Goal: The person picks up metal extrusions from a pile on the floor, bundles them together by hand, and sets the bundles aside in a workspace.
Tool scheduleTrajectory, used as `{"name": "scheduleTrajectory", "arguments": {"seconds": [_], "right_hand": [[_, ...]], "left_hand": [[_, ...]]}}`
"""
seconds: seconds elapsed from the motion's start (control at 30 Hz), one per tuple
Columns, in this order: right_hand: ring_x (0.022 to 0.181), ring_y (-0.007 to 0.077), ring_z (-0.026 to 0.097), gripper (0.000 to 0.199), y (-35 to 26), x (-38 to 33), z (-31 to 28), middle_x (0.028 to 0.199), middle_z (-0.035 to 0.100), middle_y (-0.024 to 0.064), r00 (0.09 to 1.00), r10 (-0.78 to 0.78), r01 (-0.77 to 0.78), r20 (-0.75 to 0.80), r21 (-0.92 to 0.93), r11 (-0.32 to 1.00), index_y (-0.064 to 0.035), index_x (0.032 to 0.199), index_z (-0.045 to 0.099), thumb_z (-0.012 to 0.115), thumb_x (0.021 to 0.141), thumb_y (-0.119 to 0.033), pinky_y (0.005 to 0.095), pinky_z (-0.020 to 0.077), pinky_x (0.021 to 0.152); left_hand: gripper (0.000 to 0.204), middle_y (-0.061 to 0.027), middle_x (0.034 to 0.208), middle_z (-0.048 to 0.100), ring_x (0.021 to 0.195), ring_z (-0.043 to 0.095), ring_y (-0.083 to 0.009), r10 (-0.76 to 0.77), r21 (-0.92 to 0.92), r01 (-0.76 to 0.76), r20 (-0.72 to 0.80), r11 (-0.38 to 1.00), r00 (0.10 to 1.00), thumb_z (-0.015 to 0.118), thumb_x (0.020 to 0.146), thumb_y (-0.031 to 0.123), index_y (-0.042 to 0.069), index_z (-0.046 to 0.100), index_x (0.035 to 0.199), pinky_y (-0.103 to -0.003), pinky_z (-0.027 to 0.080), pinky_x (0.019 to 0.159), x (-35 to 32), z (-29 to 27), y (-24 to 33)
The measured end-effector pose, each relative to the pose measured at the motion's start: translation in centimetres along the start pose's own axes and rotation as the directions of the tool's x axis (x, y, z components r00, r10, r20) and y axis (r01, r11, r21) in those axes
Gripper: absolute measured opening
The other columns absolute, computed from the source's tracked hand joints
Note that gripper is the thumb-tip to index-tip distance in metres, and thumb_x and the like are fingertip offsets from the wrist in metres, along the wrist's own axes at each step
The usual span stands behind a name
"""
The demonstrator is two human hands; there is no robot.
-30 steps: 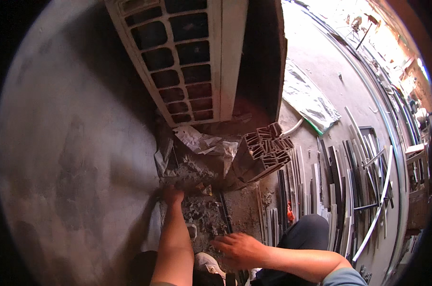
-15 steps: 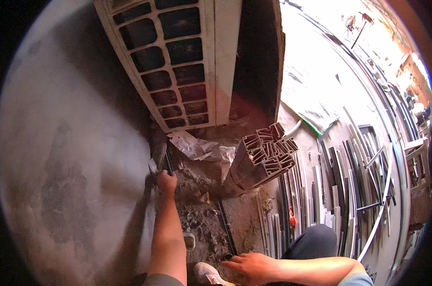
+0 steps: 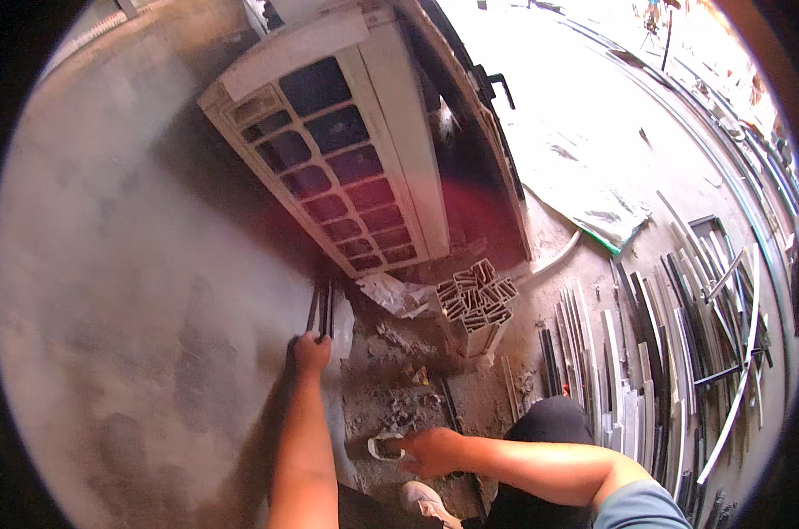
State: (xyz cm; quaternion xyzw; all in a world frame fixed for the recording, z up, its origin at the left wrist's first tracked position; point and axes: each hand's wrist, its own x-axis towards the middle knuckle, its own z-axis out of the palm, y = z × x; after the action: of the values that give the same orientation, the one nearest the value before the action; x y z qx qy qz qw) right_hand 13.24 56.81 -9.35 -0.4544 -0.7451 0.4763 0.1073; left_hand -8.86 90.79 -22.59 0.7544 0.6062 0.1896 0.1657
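My left hand (image 3: 312, 349) is closed around long dark strips (image 3: 321, 309), which run away from me along the foot of the grey wall. Their far ends are lost in shadow beside the pale grid-panelled cabinet. Low in the middle, my right hand (image 3: 426, 451) reaches in from the right, its fingers curled at the rim of a small white ring-shaped thing (image 3: 373, 446). The fingertips are partly hidden, and its exact kind is unclear. Just below that hand is my light-coloured shoe (image 3: 424, 499).
The grid-panelled cabinet (image 3: 427, 231) leans ahead. A bundle of hollow profiles (image 3: 484, 335) stands upright before it, beside crumpled sheeting (image 3: 389, 294). Rubble (image 3: 408, 410) covers the floor between my arms. Many long strips (image 3: 613, 353) lie to the right, near a plastic sheet (image 3: 611, 216).
My right hand has moved left and forward to the white ring-shaped thing, which looks more tilted. My left hand stays closed on the strips. The view has shifted, bringing more of the cabinet into sight.
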Motion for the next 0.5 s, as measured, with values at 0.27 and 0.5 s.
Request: {"name": "scheduleTrajectory", "arguments": {"seconds": [0.27, 0.5], "right_hand": [[0.115, 0.0434, 0.062, 0.067, 1.4, -0.6, 3.0, 0.13, 0.06, 0.0265, 0.985, 0.012, -0.008, 0.172, -0.021, 1.0, -0.0074, 0.149, 0.042, 0.054, 0.096, -0.047, 0.0506, 0.0511, 0.095], [0.115, 0.0429, 0.061, 0.067, 1.3, -0.4, 0.9, 0.128, 0.062, 0.0236, 0.977, 0.081, -0.081, 0.2, -0.012, 0.997, -0.0067, 0.144, 0.047, 0.056, 0.094, -0.05, 0.051, 0.0499, 0.096]], "left_hand": [[0.061, -0.0329, 0.132, 0.056, 0.126, 0.054, -0.0428, -0.388, 0.005, 0.391, -0.104, 0.921, 0.916, 0.069, 0.083, 0.036, -0.007, 0.054, 0.123, -0.049, 0.045, 0.103, 0.3, 4.0, 3.9], [0.041, -0.0281, 0.102, 0.07, 0.1, 0.066, -0.0467, -0.198, 0.201, 0.229, -0.164, 0.952, 0.966, 0.067, 0.087, 0.033, -0.004, 0.069, 0.105, -0.053, 0.053, 0.089, -1.5, -1.4, 5.1]]}}
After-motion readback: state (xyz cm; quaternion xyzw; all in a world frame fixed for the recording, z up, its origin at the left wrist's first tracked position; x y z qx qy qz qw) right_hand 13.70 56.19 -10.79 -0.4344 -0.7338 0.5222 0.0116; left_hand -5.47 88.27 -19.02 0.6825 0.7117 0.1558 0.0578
